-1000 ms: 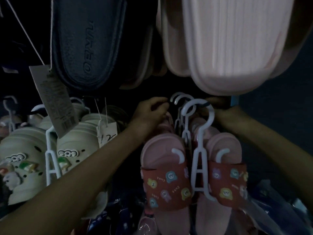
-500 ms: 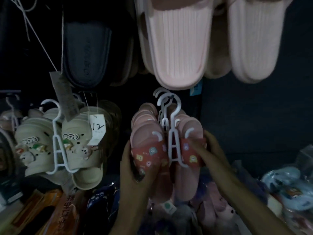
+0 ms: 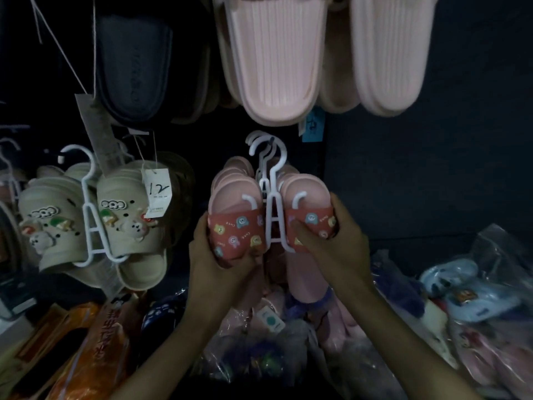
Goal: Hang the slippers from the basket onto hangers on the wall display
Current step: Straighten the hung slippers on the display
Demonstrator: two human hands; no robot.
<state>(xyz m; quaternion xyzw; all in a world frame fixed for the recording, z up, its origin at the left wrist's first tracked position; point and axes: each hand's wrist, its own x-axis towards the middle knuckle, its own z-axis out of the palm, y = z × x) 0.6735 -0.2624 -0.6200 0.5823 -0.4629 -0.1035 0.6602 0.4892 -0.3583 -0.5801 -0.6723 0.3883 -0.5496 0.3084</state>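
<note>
A pair of small pink slippers with red cartoon-print straps hangs on a white hanger (image 3: 272, 209) from a wall hook, in front of several like pairs. My left hand (image 3: 216, 261) grips the left slipper (image 3: 235, 226) from below and the side. The right slipper (image 3: 310, 217) is held at its strap by my right hand (image 3: 337, 243), thumb across the front. Both slippers sit on the hanger's prongs.
Large pink slides (image 3: 277, 59) and dark slides (image 3: 132, 67) hang above. Cream clogs (image 3: 127, 215) with charms and a "12" tag (image 3: 157, 192) hang at left. Bagged slippers (image 3: 467, 290) and orange packets (image 3: 95, 342) are piled below.
My hands came down from the hanger hooks to the slipper straps. The view pulled back from the display.
</note>
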